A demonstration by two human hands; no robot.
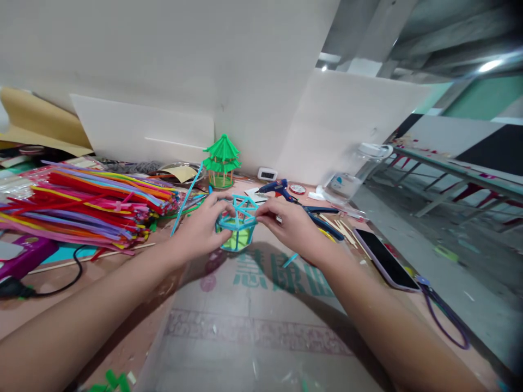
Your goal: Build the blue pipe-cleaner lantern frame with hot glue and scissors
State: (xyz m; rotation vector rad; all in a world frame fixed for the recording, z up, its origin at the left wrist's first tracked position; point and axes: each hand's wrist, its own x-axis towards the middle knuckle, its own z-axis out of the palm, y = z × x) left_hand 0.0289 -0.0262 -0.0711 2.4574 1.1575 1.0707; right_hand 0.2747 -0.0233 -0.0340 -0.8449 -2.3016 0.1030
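Left hand: your left hand (209, 222) grasps the blue frame (238, 223) from its left side, thumb in front and fingers behind.
Right hand: your right hand (288, 222) has thumb and fingertips drawn together at the frame's right edge; you cannot tell from here whether they pinch the frame or a small piece.
Blue frame: it stands between your two hands, with a bright green base.
Under your hands: a printed plastic sheet (253, 340), with a short blue strip (290, 260) just below your right hand.
Beyond your hands: a green model pagoda (223, 158), a small white clock (267, 173) and a glue gun (274, 188).
Right of your right hand: a blue-handled tool (329, 227), thin wooden sticks (347, 234), then a phone (384, 258).
Left of your left hand: a heap of colourful pipe cleaners (90, 201).
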